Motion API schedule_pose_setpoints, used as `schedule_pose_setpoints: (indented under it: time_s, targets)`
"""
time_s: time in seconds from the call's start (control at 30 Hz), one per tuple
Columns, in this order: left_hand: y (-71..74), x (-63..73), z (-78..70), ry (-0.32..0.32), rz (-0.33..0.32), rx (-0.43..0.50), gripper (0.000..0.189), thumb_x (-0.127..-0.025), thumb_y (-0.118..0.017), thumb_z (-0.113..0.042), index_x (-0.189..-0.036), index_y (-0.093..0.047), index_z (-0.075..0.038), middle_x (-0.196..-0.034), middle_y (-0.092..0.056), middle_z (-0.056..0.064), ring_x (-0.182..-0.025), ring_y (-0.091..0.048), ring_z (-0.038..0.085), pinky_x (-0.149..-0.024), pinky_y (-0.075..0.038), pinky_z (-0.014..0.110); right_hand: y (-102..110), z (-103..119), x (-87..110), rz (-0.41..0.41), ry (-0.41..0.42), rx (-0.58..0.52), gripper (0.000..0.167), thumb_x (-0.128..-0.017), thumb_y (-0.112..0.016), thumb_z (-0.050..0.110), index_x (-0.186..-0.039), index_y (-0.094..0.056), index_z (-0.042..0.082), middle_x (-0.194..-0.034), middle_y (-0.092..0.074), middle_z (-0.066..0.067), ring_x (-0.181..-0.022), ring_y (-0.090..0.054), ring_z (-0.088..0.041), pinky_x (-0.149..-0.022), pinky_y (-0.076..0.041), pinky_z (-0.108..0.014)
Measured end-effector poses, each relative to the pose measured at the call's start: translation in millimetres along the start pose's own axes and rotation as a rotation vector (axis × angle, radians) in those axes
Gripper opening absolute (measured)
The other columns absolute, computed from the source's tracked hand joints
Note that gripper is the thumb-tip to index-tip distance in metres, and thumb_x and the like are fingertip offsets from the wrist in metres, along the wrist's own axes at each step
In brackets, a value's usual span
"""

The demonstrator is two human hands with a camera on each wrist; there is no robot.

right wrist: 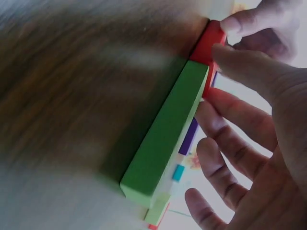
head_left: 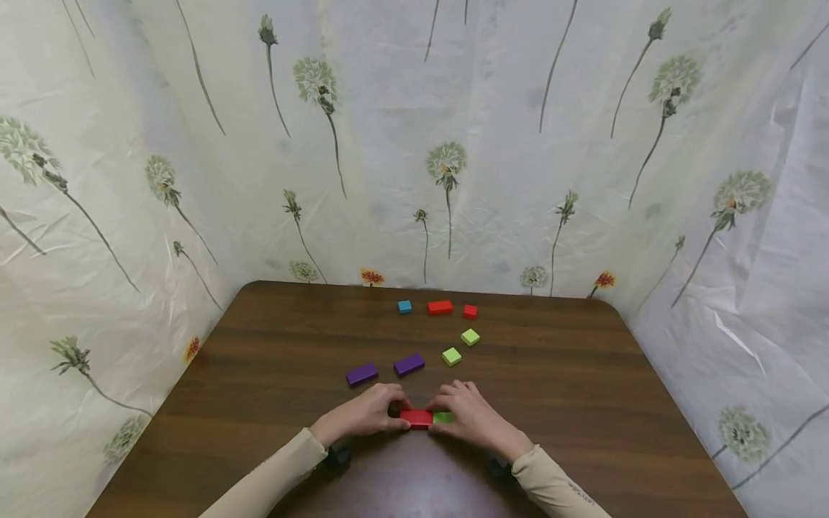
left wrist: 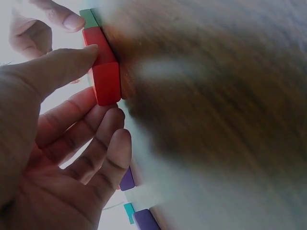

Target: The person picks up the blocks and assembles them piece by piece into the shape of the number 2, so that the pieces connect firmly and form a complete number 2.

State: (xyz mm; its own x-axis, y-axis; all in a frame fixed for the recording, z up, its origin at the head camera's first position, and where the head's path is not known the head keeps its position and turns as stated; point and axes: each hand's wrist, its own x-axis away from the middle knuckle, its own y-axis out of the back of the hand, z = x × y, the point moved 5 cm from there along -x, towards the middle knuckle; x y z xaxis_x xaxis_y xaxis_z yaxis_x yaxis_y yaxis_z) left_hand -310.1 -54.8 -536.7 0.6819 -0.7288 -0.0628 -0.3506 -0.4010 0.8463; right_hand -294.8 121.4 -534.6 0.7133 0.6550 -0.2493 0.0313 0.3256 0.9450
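Note:
A red rectangular block (head_left: pixel 417 419) lies on the brown table between both hands. End to end with it, on its right, is a long green block (right wrist: pixel 165 129), mostly covered by the right hand in the head view. My left hand (head_left: pixel 370 413) pinches the red block near its left end, thumb on the near side and fingers on the far side. Close to where red meets green, my right hand (head_left: pixel 471 416) pinches the red block too; its other fingers spread behind the green one, as the right wrist view shows.
Beyond the hands lie two purple blocks (head_left: pixel 409 365) and two small light green blocks (head_left: pixel 451 356). Along the far side are a blue block (head_left: pixel 404 307), a longer red block (head_left: pixel 440 307) and a small red block (head_left: pixel 470 311). A flowered curtain (head_left: pixel 388 144) surrounds the table.

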Motion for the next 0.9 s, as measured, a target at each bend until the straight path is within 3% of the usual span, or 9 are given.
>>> schedule_pose_setpoints:
  time_s: [0.2, 0.47, 0.9]
  targets:
    - [-0.4, 0.4, -0.2, -0.006, 0.001, -0.015, 0.023, -0.086, -0.073, -0.03, -0.101, -0.07, -0.013, -0.097, -0.063, -0.004, -0.084, -0.057, 0.007, -0.075, -0.045, 0.018, -5.1, 4.7, -2.7, -0.031, 0.014, 0.021, 0.026, -0.079, -0.077, 0.039, -0.098, -0.073, 0.022, -0.092, -0.062, 0.009, -0.092, -0.052, -0.012, -0.084, -0.037, -0.039]
    - [-1.9, -0.8, -1.7, -0.025, 0.026, -0.055, 0.023, -0.085, -0.074, -0.03, -0.1, -0.07, -0.013, -0.095, -0.063, -0.004, -0.082, -0.056, 0.007, -0.073, -0.044, 0.017, -7.1, 9.4, -3.5, -0.011, -0.009, 0.025, 0.025, -0.079, -0.077, 0.04, -0.096, -0.073, 0.021, -0.093, -0.063, 0.008, -0.092, -0.052, -0.013, -0.08, -0.035, -0.035]
    - [5.9, -7.0, -12.9, -0.049, 0.057, -0.199, 0.021, -0.086, -0.074, -0.029, -0.097, -0.069, -0.011, -0.091, -0.063, -0.002, -0.076, -0.054, 0.006, -0.069, -0.044, 0.016, 0.3, 12.2, -11.2, 0.002, -0.014, 0.054, 0.022, -0.076, -0.08, 0.036, -0.089, -0.071, 0.02, -0.089, -0.063, 0.007, -0.087, -0.052, -0.015, -0.074, -0.032, -0.033]
